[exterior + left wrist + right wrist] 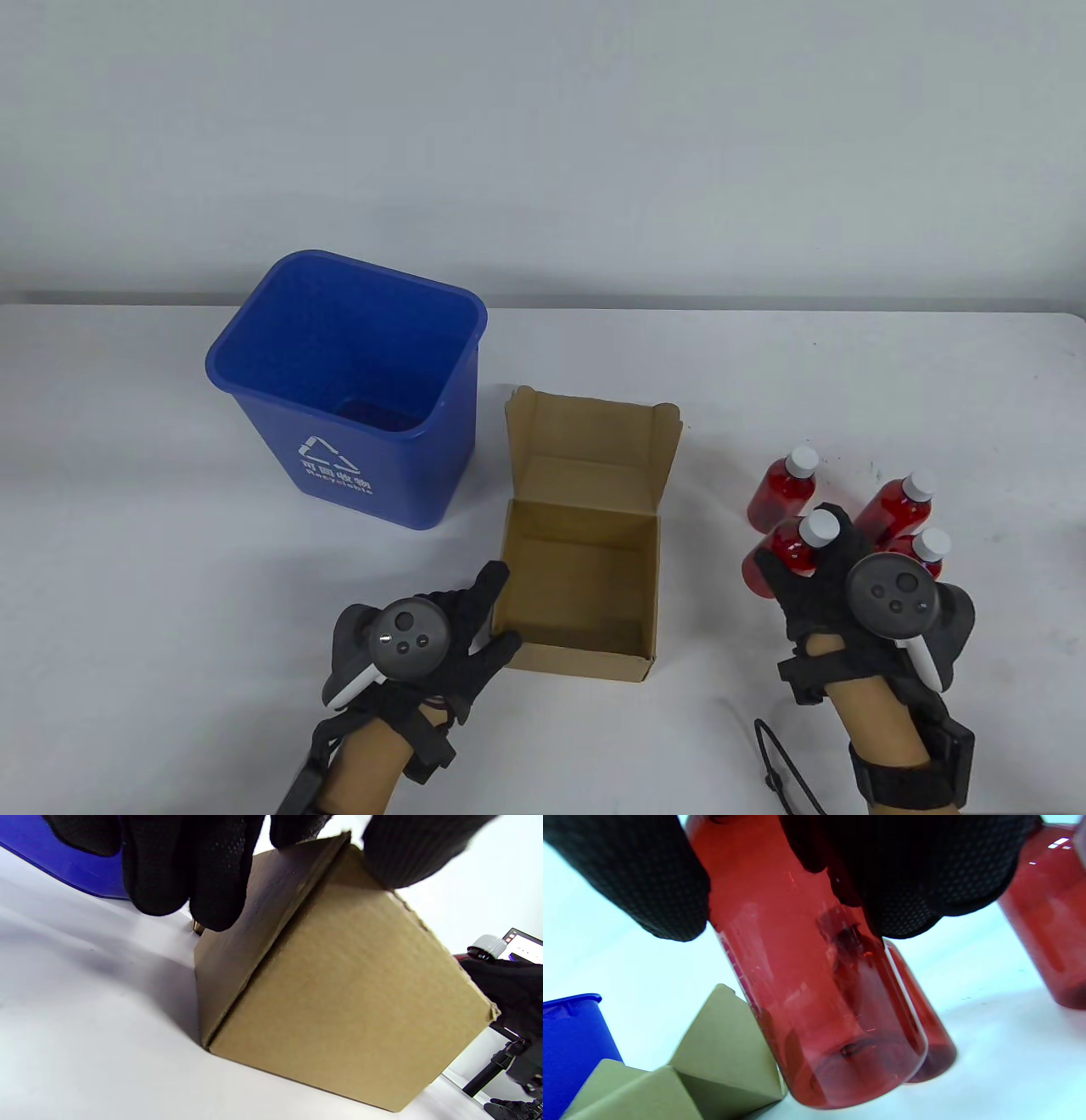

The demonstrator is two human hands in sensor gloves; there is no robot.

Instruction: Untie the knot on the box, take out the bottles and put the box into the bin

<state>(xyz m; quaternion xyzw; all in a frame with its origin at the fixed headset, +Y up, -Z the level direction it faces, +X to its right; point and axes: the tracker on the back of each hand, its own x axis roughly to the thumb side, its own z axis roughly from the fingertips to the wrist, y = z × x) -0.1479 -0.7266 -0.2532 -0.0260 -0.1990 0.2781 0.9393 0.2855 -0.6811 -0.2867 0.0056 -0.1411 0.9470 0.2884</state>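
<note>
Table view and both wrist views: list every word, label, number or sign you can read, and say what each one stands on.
Recycling triangle sign, white: on the front of the blue bin.
Chinese characters under the sign, same bin: too small to read.
Latin word below them, probably "Recyclable": too blurred to confirm.
Screen at the right edge of the left wrist view: marks unreadable.
Cardboard box, red bottles: no text visible.

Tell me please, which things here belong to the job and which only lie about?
Job: cardboard box, open and empty, left hand holding its corner; four red bottles, right hand gripping one; blue bin.

Lying about: black cable on the table.
</note>
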